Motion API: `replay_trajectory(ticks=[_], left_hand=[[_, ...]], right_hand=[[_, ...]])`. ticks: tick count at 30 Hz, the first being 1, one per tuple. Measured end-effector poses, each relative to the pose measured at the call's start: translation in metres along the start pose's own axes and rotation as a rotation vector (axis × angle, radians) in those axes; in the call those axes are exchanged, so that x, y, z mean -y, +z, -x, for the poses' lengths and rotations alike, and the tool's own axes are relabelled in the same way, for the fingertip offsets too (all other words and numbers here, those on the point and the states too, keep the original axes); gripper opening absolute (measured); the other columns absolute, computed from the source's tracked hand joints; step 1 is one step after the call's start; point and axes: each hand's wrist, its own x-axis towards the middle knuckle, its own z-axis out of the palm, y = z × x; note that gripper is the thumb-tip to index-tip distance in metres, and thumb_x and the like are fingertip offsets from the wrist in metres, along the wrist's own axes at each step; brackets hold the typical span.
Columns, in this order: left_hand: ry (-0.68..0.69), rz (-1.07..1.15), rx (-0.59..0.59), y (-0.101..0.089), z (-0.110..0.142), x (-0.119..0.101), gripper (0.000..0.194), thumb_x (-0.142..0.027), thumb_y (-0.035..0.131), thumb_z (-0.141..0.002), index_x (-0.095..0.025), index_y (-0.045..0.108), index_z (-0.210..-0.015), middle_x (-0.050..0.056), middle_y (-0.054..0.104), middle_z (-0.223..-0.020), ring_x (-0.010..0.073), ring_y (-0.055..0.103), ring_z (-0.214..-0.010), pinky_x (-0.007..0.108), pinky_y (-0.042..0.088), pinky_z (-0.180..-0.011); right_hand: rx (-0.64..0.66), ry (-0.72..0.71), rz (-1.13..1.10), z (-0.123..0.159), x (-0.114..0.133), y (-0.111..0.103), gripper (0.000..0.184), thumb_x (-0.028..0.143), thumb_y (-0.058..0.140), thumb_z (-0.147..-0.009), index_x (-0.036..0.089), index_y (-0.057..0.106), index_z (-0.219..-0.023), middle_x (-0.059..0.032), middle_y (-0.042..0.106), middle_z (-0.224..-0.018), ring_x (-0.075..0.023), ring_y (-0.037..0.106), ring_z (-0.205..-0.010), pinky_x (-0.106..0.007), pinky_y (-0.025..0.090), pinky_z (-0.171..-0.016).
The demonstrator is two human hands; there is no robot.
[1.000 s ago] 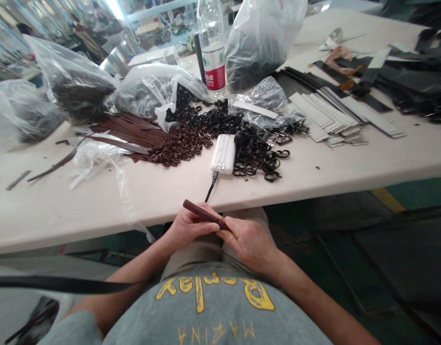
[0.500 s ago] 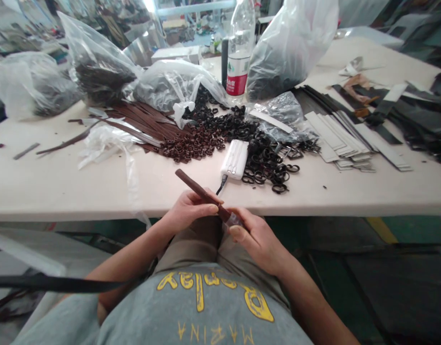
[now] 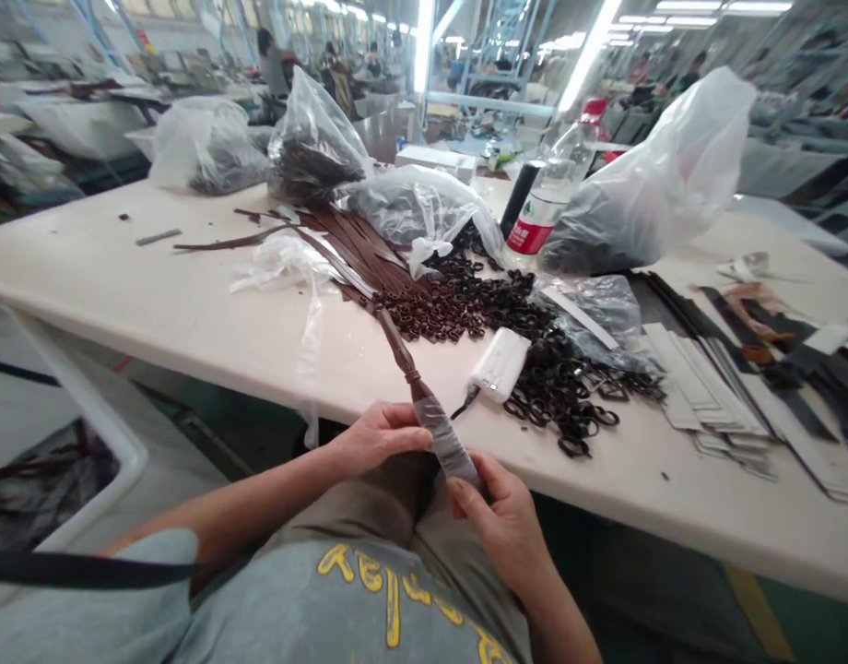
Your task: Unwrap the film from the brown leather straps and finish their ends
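Note:
A brown strap (image 3: pixel 399 354) slants up and away over the table's front edge, with a narrow band around it near its middle. Clear plastic wrapping (image 3: pixel 446 444) covers its lower part. My left hand (image 3: pixel 377 443) pinches the wrapped part from the left, thumb on top. Lower down, my right hand (image 3: pixel 501 518) grips the wrapped end between thumb and fingers. Beyond the strap's tip lie a pile of small brown loops (image 3: pixel 430 309) and a bundle of long brown straps (image 3: pixel 359 249).
A white power bank (image 3: pixel 500 364) with a cable lies beside a heap of black loops (image 3: pixel 569 392). Further back stand a bottle (image 3: pixel 535 221) and filled plastic bags (image 3: pixel 645 198). Pale strips (image 3: pixel 700 378) are stacked at right. A white bin (image 3: pixel 112 480) stands at lower left.
The view has tilted up and swung left. More of the strap is covered by plastic, and my left hand has shifted from its bare part to the wrapped part.

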Motion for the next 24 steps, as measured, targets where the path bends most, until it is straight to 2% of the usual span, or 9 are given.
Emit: replay_trajectory(ticks=[5, 10, 12, 14, 17, 21, 24], left_hand=[[0.014, 0.059, -0.115, -0.010, 0.002, 0.002, 0.044, -0.051, 0.080, -0.070, -0.013, 0.079, -0.093, 0.008, 0.073, -0.079, 0.0141, 0.059, -0.067, 0.026, 0.047, -0.067], [0.198, 0.252, -0.387, -0.052, 0.002, -0.030, 0.049, -0.053, 0.085, -0.063, -0.013, 0.078, -0.090, 0.009, 0.074, -0.082, 0.0160, 0.064, -0.071, 0.027, 0.050, -0.068], [0.227, 0.303, -0.440, -0.064, 0.007, -0.038, 0.048, -0.052, 0.087, -0.060, -0.013, 0.078, -0.088, 0.008, 0.073, -0.081, 0.0156, 0.064, -0.070, 0.027, 0.050, -0.067], [0.200, 0.305, -0.430, -0.066, 0.014, -0.036, 0.047, -0.050, 0.087, -0.061, -0.013, 0.078, -0.087, 0.008, 0.073, -0.080, 0.0143, 0.063, -0.068, 0.026, 0.049, -0.067], [0.138, 0.261, -0.348, -0.054, 0.022, -0.019, 0.048, -0.051, 0.084, -0.066, -0.011, 0.078, -0.092, 0.009, 0.073, -0.082, 0.0137, 0.062, -0.068, 0.026, 0.047, -0.069], [0.098, 0.218, -0.272, -0.038, 0.028, -0.002, 0.044, -0.048, 0.081, -0.071, -0.012, 0.078, -0.095, 0.008, 0.074, -0.085, 0.0146, 0.062, -0.072, 0.026, 0.047, -0.073], [0.108, 0.256, -0.261, -0.034, 0.027, -0.004, 0.043, -0.044, 0.082, -0.072, -0.013, 0.077, -0.100, 0.007, 0.074, -0.085, 0.0145, 0.063, -0.074, 0.025, 0.048, -0.074]], right_hand=[[0.001, -0.033, 0.092, -0.008, 0.006, 0.009, 0.026, 0.044, 0.057, -0.090, 0.020, 0.065, -0.100, 0.0018, 0.061, -0.067, -0.0178, 0.057, -0.059, -0.028, 0.047, -0.057], [0.077, 0.019, 0.087, -0.004, -0.007, 0.012, 0.037, 0.051, 0.058, -0.090, 0.023, 0.063, -0.113, -0.0019, 0.069, -0.077, -0.0214, 0.064, -0.063, -0.032, 0.053, -0.062], [0.093, 0.023, 0.026, -0.007, -0.013, 0.013, 0.042, 0.055, 0.057, -0.089, 0.024, 0.062, -0.118, -0.0037, 0.073, -0.084, -0.0226, 0.067, -0.068, -0.033, 0.056, -0.067], [0.088, -0.012, -0.009, -0.014, -0.013, 0.015, 0.047, 0.057, 0.057, -0.089, 0.024, 0.060, -0.122, -0.0067, 0.075, -0.097, -0.0251, 0.071, -0.080, -0.035, 0.057, -0.077], [0.155, -0.079, 0.039, -0.028, 0.000, 0.021, 0.050, 0.057, 0.055, -0.090, 0.022, 0.061, -0.125, -0.0095, 0.074, -0.108, -0.0275, 0.070, -0.095, -0.037, 0.056, -0.084], [0.264, -0.087, 0.066, -0.041, 0.024, 0.029, 0.043, 0.054, 0.049, -0.095, 0.022, 0.062, -0.120, -0.0049, 0.073, -0.091, -0.0225, 0.068, -0.084, -0.031, 0.053, -0.077], [0.284, -0.033, -0.003, -0.040, 0.034, 0.034, 0.041, 0.056, 0.045, -0.097, 0.020, 0.064, -0.102, -0.0010, 0.066, -0.074, -0.0172, 0.062, -0.066, -0.026, 0.049, -0.062]])
